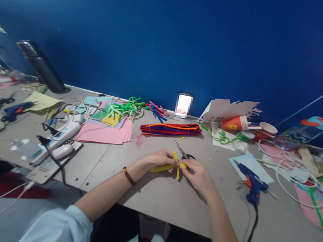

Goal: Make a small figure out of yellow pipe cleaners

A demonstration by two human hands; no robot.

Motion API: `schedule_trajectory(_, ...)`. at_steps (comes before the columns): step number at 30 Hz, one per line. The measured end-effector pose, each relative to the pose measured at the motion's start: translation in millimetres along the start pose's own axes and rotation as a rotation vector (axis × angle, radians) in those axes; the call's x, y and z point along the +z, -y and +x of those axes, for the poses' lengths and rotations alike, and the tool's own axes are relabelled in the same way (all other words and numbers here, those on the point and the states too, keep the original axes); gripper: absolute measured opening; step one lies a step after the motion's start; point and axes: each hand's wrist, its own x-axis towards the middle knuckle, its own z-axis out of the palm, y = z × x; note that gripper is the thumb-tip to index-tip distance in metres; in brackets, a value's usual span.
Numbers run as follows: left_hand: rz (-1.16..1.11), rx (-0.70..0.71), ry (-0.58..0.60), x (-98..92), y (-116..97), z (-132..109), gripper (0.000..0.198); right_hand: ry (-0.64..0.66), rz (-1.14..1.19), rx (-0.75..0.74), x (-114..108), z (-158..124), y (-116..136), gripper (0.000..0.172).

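Both forearms reach forward over the table [165, 205], left hand [159, 159] and right hand [198, 174] fingers pinching one yellow pipe cleaner [169, 166]

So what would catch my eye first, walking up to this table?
Probably the two hands, left hand and right hand, meeting mid-table around a yellow pipe cleaner. Just behind lie scissors and a bright bundle of pipe cleaners; a blue glue gun lies to the right.
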Motion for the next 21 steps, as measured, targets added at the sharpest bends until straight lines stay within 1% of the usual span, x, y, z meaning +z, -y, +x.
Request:
schedule_trajectory(5, -0.019, 0.012, 0.006, -1.3, -0.4, 2.2, 0.027, 0.007, 0.039, 0.091, -0.8, 1.4, -1.2, 0.021)
schedule_trajectory(8, -0.071, 0.027, 0.011, -1.8, -1.7, 2.3, 0.029, -0.010, 0.106, 0.177, -0.8, 1.9, -3.2, 0.033)
schedule_trajectory(10, -0.100, 0.037, 0.001, -1.8, -2.8, 1.9, 0.031, -0.020, 0.152, 0.205, -1.0, 2.0, -3.8, 0.037)
schedule_trajectory(15, -0.106, 0.039, -0.043, -1.3, -4.5, 0.8, 0.034, -0.047, 0.194, 0.184, -3.4, 2.8, -1.4, 0.031)
schedule_trajectory(18, -0.078, 0.040, -0.028, -1.0, -4.0, 0.7, 0.035, -0.068, 0.161, 0.168, -4.6, 3.3, -0.5, 0.028)
schedule_trajectory(21, -0.056, 0.088, -0.021, -1.0, -2.7, 0.5, 0.032, -0.064, 0.137, 0.157, -4.3, 2.9, -2.1, 0.026)
